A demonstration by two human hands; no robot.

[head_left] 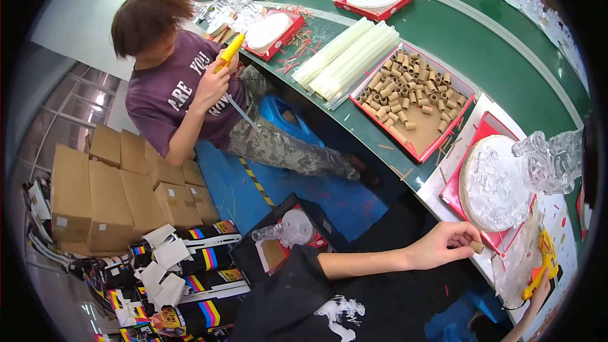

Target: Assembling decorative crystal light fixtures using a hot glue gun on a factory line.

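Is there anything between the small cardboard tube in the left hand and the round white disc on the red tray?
Nothing visible. The left hand pinches the small cardboard tube right at the near rim of the round white disc; only the edge of the red tray lies alongside. The right hand, at the yellow glue gun, is off to the side.

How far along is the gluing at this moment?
Done: clear plastic pieces already stand on the round base. In hand: left hand pinches a cardboard tube; right hand is at the yellow glue gun. Left: a tray still full of tubes.
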